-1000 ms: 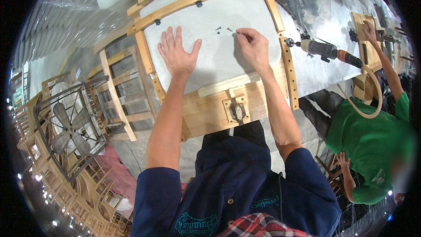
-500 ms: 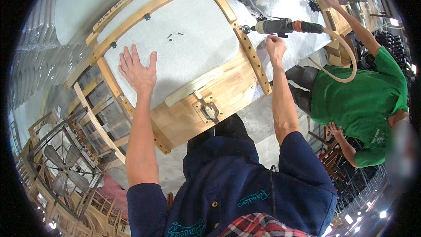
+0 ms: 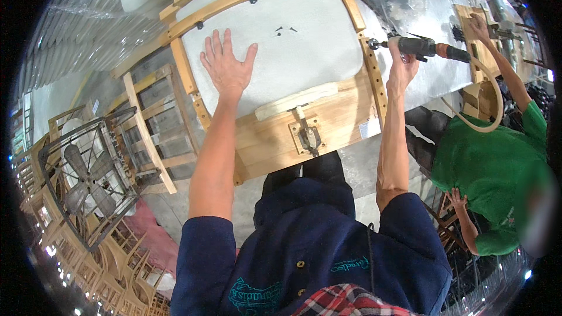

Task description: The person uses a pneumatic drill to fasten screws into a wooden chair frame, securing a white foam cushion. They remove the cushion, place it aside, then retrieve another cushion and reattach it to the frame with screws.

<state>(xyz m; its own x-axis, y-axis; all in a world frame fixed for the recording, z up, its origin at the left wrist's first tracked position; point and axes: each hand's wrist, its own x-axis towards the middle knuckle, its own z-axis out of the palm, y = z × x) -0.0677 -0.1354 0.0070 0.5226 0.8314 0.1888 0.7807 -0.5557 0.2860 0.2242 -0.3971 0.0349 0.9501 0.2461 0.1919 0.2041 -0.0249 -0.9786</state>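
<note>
The right hand (image 3: 401, 70) has left the few small screws (image 3: 285, 29) near the panel's far edge and now reaches up to the power screwdriver (image 3: 418, 45) past the right rail of the wooden frame (image 3: 372, 76), fingers curling toward its body, the grip itself hard to tell. The left hand (image 3: 225, 64) lies flat with fingers spread on the white panel (image 3: 304, 58) near its left edge, apparently steadying it. A person in green (image 3: 492, 164) works alongside.

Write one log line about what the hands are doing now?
left hand: flat on white panel | right hand: at power tool | tool tip: at wooden frame
</note>
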